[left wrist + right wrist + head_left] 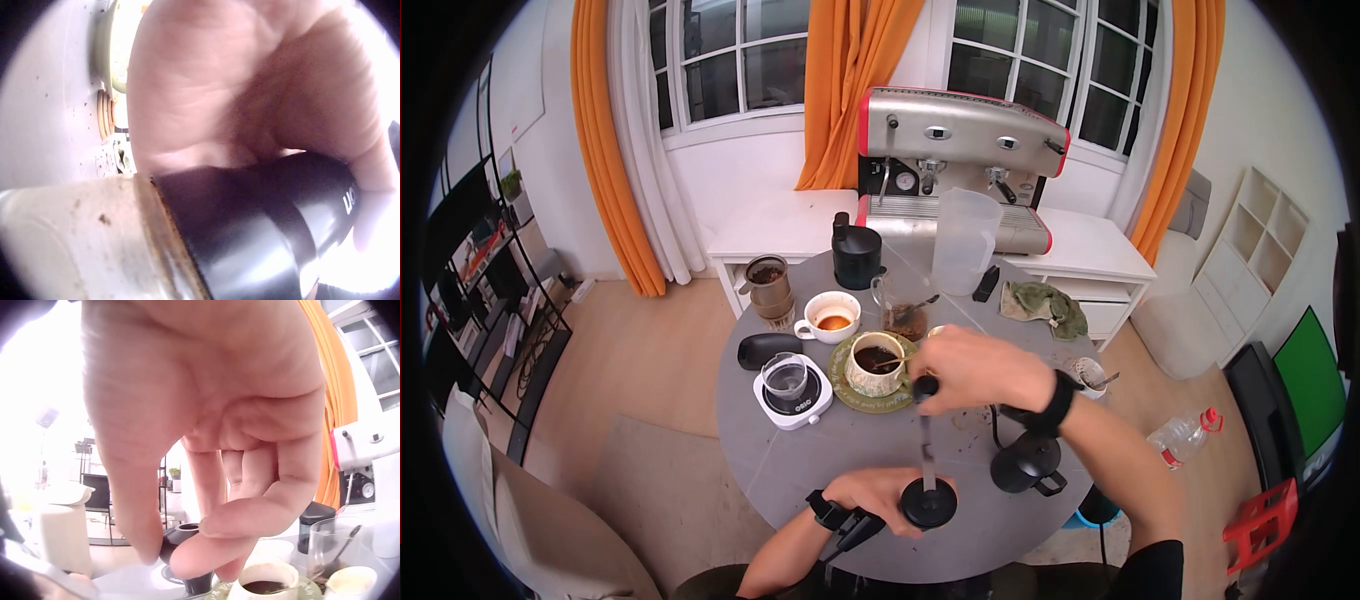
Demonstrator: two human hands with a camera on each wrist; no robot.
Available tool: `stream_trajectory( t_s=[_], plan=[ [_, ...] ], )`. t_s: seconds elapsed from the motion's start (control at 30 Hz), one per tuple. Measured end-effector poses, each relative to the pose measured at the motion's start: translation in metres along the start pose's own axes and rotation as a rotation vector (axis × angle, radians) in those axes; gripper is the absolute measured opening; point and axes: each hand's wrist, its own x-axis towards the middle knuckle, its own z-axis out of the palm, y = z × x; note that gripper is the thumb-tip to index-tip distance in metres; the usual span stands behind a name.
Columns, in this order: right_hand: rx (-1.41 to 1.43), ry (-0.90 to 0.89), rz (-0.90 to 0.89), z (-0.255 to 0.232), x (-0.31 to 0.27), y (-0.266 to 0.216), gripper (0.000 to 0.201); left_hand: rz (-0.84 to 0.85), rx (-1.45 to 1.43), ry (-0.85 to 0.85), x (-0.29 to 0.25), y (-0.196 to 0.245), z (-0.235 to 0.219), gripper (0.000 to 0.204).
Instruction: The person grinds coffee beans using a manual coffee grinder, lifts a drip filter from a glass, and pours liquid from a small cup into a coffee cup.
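A black hand coffee grinder (pixel 928 503) with a clear lower jar (pixel 75 231) is at the near edge of the round table. My left hand (pixel 875 492) grips its black body (pixel 250 231). Up from the lid runs the crank arm (pixel 928 440), ending in a black knob (pixel 178 540). Thumb and fingers of my right hand (pixel 980 370) pinch that knob. Just beyond it, a cup of dark coffee (pixel 868 380) with a spoon in it stands on a green saucer (pixel 870 405).
Left of the saucer are a white scale (pixel 805 415) bearing a small glass and a white cup (pixel 845 308). A glass jug (pixel 903 315), tall plastic pitcher (pixel 965 240) and green cloth (pixel 1045 308) lie farther back. A black kettle (pixel 1025 462) stands at right.
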Motion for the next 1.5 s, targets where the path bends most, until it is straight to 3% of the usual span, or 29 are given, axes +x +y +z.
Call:
stream_trajectory(
  t_s=[0.1,0.17,0.23,0.37,0.4,0.53,0.57,0.6,0.63,0.7,0.77,0.83,0.9,0.97,1.07,1.1,1.27,1.5],
  plan=[
    [0.068,-0.063,-0.083,0.005,0.032,-0.023,0.034,0.002,-0.024,-0.002,-0.001,-0.001,0.0,0.039],
    [0.078,0.031,-0.188,0.014,0.043,-0.041,0.03,0.003,0.014,-0.006,-0.003,-0.011,-0.002,0.038],
    [0.13,-0.093,-0.187,0.011,0.047,-0.066,0.029,0.013,0.12,0.095,-0.007,-0.026,-0.004,0.054],
    [0.198,-0.034,-0.438,0.031,0.035,-0.097,0.032,0.081,0.094,0.152,-0.008,-0.01,0.012,0.04],
    [0.196,-0.015,-0.548,0.032,0.027,-0.107,0.035,0.048,0.083,0.248,-0.009,0.002,0.021,0.04],
    [0.229,-0.109,-0.605,0.039,-0.007,-0.133,0.038,-0.088,0.038,0.642,-0.016,0.06,0.06,0.041],
    [0.474,-0.255,-0.621,0.036,-0.017,-0.135,0.033,-0.119,0.023,0.742,-0.016,0.065,0.061,0.041],
    [0.719,-0.405,-0.627,0.034,-0.029,-0.136,0.03,-0.009,0.049,0.401,-0.009,0.043,0.034,0.041],
    [0.287,-0.316,-0.705,0.031,-0.048,-0.139,0.027,0.101,0.074,0.06,-0.002,0.017,0.004,0.042],
    [0.235,-0.429,-0.642,0.019,-0.075,-0.134,0.03,0.092,0.004,0.026,0.001,0.006,0.0,0.043],
    [0.321,-0.396,-0.627,0.018,-0.104,-0.116,0.033,0.087,-0.068,-0.006,0.001,0.002,0.001,0.044],
    [0.393,-0.493,-0.52,0.01,-0.125,-0.101,0.037,0.04,0.055,0.0,0.002,0.0,0.0,0.041],
    [0.44,-0.422,-0.414,0.0,-0.144,-0.083,0.033,0.055,0.051,0.012,0.002,0.001,0.001,0.04],
    [0.341,-0.745,-0.172,-0.011,-0.138,-0.073,0.037,0.068,0.051,0.027,0.002,0.004,0.001,0.039],
    [0.429,-0.463,-0.105,-0.008,-0.149,-0.034,0.029,0.043,0.007,0.015,0.002,0.006,0.001,0.037],
    [0.388,-0.512,0.023,-0.015,-0.142,-0.027,0.031,0.042,0.023,0.002,0.002,0.005,0.0,0.037],
    [0.195,-0.359,0.095,-0.024,-0.105,0.015,0.036,0.014,0.042,0.015,0.001,-0.004,0.0,0.036],
    [0.064,-0.148,-0.047,-0.016,-0.016,0.015,0.039,-0.02,-0.032,-0.002,0.0,-0.001,0.001,0.037]
  ],
)
